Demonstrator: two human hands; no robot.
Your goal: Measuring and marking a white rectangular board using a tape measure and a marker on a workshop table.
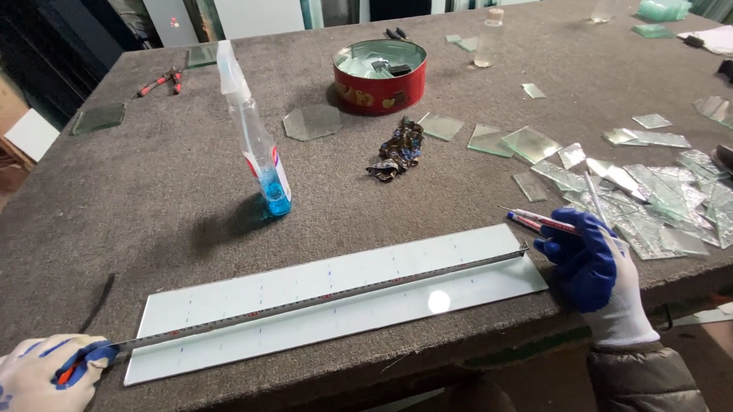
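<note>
A long white glass strip (241, 295) lies along the near edge of the grey felt table (140, 190). A tape measure blade (323, 299) is stretched along its length. My left hand (40, 373), in a white and blue glove, grips the tape measure case at the strip's left end. My right hand (584, 258), in a blue glove, presses the tape's hook at the strip's right end and holds two pens (540, 221) and a thin rod (596, 198) between its fingers.
A spray bottle (259, 145) with blue liquid stands behind the strip. A red round tin (379, 89), a crumpled wrapper (398, 149), an octagonal glass piece (312, 121), red pliers (161, 80) and several glass offcuts (659, 200) lie farther back and to the right.
</note>
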